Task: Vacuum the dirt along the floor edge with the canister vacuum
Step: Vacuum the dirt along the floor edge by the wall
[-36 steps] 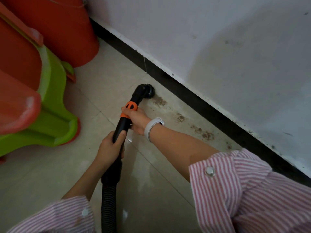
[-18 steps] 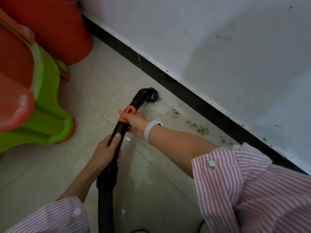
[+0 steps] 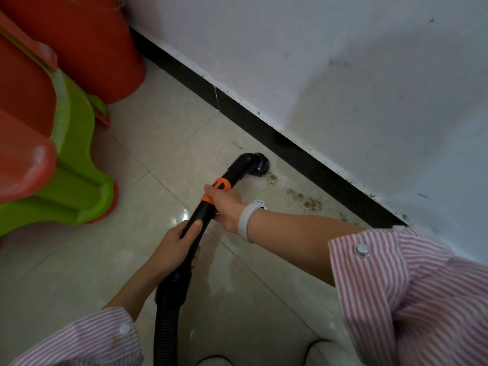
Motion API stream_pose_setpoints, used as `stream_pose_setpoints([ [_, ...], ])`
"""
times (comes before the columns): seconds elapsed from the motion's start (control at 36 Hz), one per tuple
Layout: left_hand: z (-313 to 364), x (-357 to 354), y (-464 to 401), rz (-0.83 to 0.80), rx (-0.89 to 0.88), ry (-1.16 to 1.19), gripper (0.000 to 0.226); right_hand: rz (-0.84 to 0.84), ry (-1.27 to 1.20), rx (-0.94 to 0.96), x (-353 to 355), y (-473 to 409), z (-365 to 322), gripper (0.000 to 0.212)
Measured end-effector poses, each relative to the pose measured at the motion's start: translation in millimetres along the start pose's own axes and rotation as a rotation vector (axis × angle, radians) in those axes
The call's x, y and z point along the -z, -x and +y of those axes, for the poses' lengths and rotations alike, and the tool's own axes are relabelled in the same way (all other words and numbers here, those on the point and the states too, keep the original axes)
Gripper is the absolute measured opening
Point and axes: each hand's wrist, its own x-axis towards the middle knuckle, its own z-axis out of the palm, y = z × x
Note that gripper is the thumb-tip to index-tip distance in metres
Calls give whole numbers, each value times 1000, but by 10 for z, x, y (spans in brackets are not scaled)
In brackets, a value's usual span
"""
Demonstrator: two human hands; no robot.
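At the skirting, the vacuum wand (image 3: 211, 204) sets its nozzle (image 3: 257, 165) beside dirt (image 3: 303, 199) at four o'clock. Right hand (image 3: 227, 204) grips the orange collar, left hand (image 3: 177, 247) the lower tube. Rigid, light; hose (image 3: 166, 331) flexible.

The floor (image 3: 158, 159) is laid with pale glossy tiles and is bounded by a black skirting strip (image 3: 290, 146) at the foot of the wall. Brown dirt patches (image 3: 303, 199) are scattered on it just beside that strip. The black vacuum nozzle (image 3: 257, 165) is set down at the near end of the dirt. A red bucket (image 3: 87, 48) and a green-and-red plastic stool (image 3: 66, 167) are stood on the tiles to the left.
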Motion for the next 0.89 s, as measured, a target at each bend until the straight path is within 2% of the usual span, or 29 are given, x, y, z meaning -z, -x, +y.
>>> stream_pose_setpoints([
  [0.14,-16,-26,34,-60,24,16,34,147,54,-15,-31,44,80,26],
  [0.22,-7,-3,21,-31,1,-1,35,188,98,39,-63,53,78,32],
  [0.31,5,72,-17,89,-63,-48,36,119,101,135,-153,51,-9,19],
  [0.36,29,141,-60,169,-97,-63,36,55,85,175,-269,45,-101,20],
  [0.5,148,303,-281,260,-117,-116,34,-19,75,135,-519,-142,-358,16],
  [0.61,240,327,-475,243,-106,-136,32,-16,40,116,-514,-254,-511,36],
  [0.67,269,309,-513,231,-100,-105,30,-18,-4,130,-479,-277,-547,39],
  [0.78,284,259,-489,189,-91,-81,32,-22,-10,128,-412,-315,-514,35],
  [0.89,231,200,-403,128,-77,-48,32,-3,7,99,-293,-302,-407,17],
])
